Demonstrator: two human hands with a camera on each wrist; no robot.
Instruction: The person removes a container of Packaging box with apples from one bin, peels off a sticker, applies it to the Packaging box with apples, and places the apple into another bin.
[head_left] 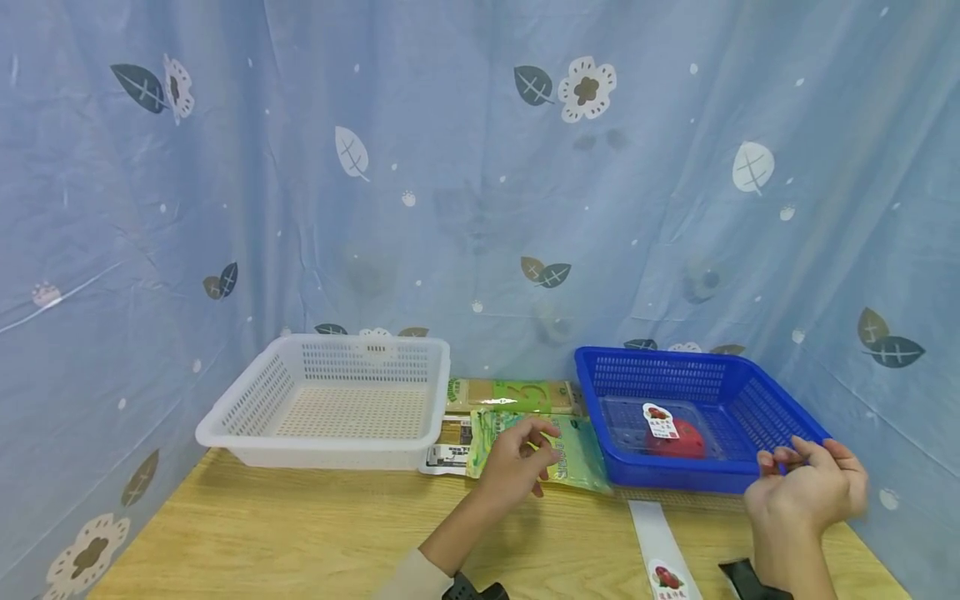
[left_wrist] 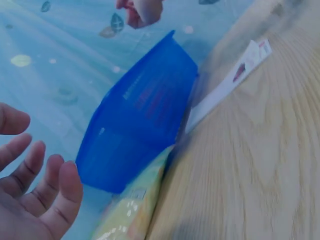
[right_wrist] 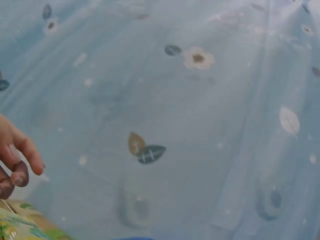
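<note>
My left hand (head_left: 517,462) hovers over a yellow-green packet (head_left: 581,454), its fingers bent loosely and nothing in them. In the left wrist view the same hand (left_wrist: 42,192) has spread fingers. My right hand (head_left: 810,492) is raised at the front right corner of the blue basket (head_left: 675,477), palm turned up, fingers loosely curled, holding nothing visible. Whether it touches the rim I cannot tell. Inside the basket lies a clear plastic box (head_left: 622,417) with a red thing (head_left: 684,442) and a white fruit-picture label (head_left: 660,421).
A white basket (head_left: 322,454) stands at the left with nothing visible in it. Between the baskets lie a tan-and-green packet (head_left: 517,396) and a brown-and-white packet (head_left: 450,454). A white strip (head_left: 660,542) with a fruit picture lies in front of the blue basket. A patterned curtain (head_left: 480,208) hangs behind.
</note>
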